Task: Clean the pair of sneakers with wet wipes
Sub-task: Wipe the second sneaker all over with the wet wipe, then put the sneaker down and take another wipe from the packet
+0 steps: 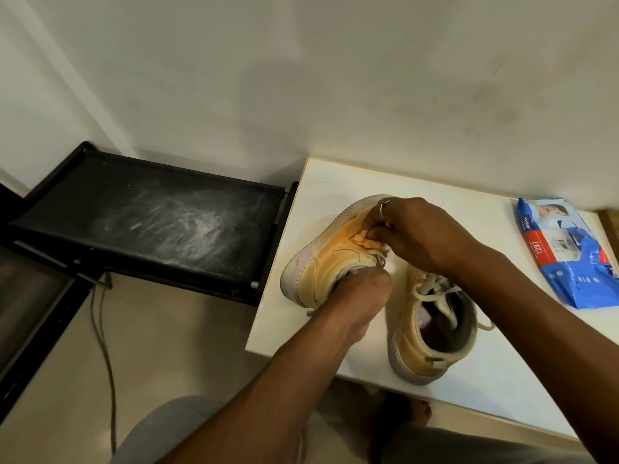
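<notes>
Two pale orange sneakers sit on a white table (335, 339). My left hand (355, 299) is pushed into the opening of the left sneaker (321, 256), holding it tipped on its side. My right hand (415, 229), with a ring on one finger, presses a crumpled, orange-stained wet wipe (469, 244) against that sneaker near its laces. The other sneaker (425, 333) stands upright just to the right, laces loose, untouched.
A blue pack of wet wipes (562, 252) lies at the table's right side by the wall. A dusty black rack (150, 216) stands left of the table. A cable (104, 356) runs across the floor. My knees and a bare foot (418, 410) show below the table edge.
</notes>
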Available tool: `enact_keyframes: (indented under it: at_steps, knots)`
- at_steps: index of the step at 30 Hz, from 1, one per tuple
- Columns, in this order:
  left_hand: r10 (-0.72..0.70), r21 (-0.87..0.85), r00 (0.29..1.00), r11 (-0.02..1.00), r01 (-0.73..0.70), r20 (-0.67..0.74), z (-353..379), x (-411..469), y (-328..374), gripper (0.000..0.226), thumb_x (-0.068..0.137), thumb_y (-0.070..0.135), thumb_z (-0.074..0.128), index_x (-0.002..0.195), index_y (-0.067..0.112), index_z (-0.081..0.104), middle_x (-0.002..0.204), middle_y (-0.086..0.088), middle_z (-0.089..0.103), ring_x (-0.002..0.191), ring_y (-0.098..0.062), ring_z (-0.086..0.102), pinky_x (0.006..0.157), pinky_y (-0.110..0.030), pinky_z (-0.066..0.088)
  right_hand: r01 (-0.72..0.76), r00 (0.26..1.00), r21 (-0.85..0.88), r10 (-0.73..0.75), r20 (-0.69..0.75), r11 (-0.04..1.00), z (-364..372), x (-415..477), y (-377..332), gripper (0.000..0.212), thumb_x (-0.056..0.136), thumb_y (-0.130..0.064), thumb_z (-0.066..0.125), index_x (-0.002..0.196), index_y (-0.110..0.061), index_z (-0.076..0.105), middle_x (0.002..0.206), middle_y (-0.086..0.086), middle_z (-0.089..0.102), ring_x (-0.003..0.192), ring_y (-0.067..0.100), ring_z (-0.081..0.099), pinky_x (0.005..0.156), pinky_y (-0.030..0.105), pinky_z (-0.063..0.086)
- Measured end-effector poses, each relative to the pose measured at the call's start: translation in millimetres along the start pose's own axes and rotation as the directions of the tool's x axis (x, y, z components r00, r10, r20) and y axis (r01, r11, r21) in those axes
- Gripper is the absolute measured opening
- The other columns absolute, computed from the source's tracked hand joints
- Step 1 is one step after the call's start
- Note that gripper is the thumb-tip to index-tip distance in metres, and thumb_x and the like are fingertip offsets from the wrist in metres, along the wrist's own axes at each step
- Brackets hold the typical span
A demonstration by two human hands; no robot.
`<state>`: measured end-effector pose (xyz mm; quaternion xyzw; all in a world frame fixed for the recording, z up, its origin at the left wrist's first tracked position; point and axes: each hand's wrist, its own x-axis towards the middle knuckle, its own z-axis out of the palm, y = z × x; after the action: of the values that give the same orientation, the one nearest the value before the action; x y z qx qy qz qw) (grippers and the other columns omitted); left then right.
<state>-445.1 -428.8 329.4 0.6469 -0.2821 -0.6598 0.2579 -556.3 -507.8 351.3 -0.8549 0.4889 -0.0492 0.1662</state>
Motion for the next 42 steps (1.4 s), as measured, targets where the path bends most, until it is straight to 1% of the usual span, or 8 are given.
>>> enact_keyframes:
  at_steps: [4,8,11,21,29,36,39,42]
  knots:
    - [0.028,-0.275,0.994,0.96,-0.056,-0.106,-4,7,9,0.028,0.084,0.001,0.053,0.106,0.01,0.066,0.08,-0.002,0.06,0.073,-0.02,0.053,0.065,-0.031,0.044,-0.042,0.992,0.121,0.056,-0.116,0.992,-1,-4,2,0.014,0.093,-0.027,0.061,0.103,-0.028,0.07,0.093,-0.015,0.064,0.081,0.008,0.056,0.073,0.03,0.046]
    - [-0.038,-0.499,0.997,0.866,0.002,-0.063,-15,6,18,0.015,0.08,0.001,0.057,0.09,0.008,0.067,0.092,-0.01,0.061,0.083,-0.022,0.055,0.08,-0.036,0.05,-0.03,0.981,0.156,0.059,-0.185,0.987,1,-7,3,0.012,0.093,-0.025,0.061,0.101,-0.027,0.07,0.096,-0.009,0.068,0.083,0.013,0.059,0.075,0.037,0.051]
    - [-0.039,-0.572,0.998,0.82,0.001,-0.054,-22,1,17,0.018,0.08,-0.002,0.057,0.095,0.002,0.066,0.101,-0.014,0.065,0.095,-0.026,0.061,0.099,-0.042,0.049,-0.027,0.981,0.169,0.059,-0.184,0.985,4,-9,4,0.011,0.092,-0.026,0.061,0.1,-0.028,0.069,0.094,-0.011,0.067,0.083,0.014,0.059,0.076,0.039,0.051]
    - [-0.02,-0.623,0.996,0.781,-0.038,-0.086,-32,-28,8,0.029,0.083,-0.002,0.054,0.111,0.001,0.062,0.115,-0.019,0.065,0.107,-0.031,0.065,0.1,-0.042,0.049,-0.052,0.995,0.171,0.066,-0.079,0.984,10,-16,4,0.013,0.094,-0.026,0.059,0.105,-0.029,0.067,0.087,-0.014,0.067,0.085,0.011,0.064,0.078,0.034,0.052]
    - [0.077,-0.251,0.958,0.957,-0.149,-0.277,-22,-46,1,0.039,0.08,0.014,0.062,0.118,0.018,0.062,0.11,-0.003,0.067,0.104,-0.024,0.063,0.097,-0.041,0.05,-0.058,0.988,0.241,0.091,-0.127,0.969,4,-25,10,0.014,0.095,-0.025,0.061,0.105,-0.026,0.07,0.082,-0.015,0.07,0.073,-0.005,0.06,0.062,0.003,0.035]
    - [0.201,0.022,0.933,0.979,-0.204,-0.299,-22,-57,1,0.036,0.085,0.024,0.061,0.121,0.024,0.059,0.105,0.003,0.065,0.097,-0.018,0.061,0.087,-0.033,0.054,-0.103,0.96,0.284,0.17,-0.223,0.953,-16,-38,24,0.016,0.095,-0.025,0.06,0.108,-0.027,0.069,0.079,-0.013,0.07,0.077,-0.002,0.062,0.063,0.006,0.038]
    - [0.308,0.306,0.915,0.925,-0.224,-0.261,-25,-60,-1,0.034,0.084,0.03,0.06,0.117,0.025,0.057,0.102,0.005,0.062,0.088,-0.014,0.059,0.07,-0.026,0.049,-0.165,0.91,0.302,0.263,-0.32,0.939,-32,-46,46,0.016,0.094,-0.025,0.06,0.104,-0.022,0.073,0.08,-0.009,0.069,0.071,-0.006,0.058,0.062,0.002,0.037]
    - [0.426,0.688,0.89,0.696,-0.206,-0.163,-26,-64,-4,0.029,0.087,0.04,0.056,0.113,0.025,0.053,0.1,0.006,0.057,0.082,-0.011,0.055,0.057,-0.022,0.038,-0.249,0.866,0.328,0.361,-0.345,0.911,-43,-65,71,0.012,0.092,-0.025,0.062,0.096,-0.025,0.073,0.079,-0.007,0.069,0.069,0.002,0.058,0.063,0.009,0.041]
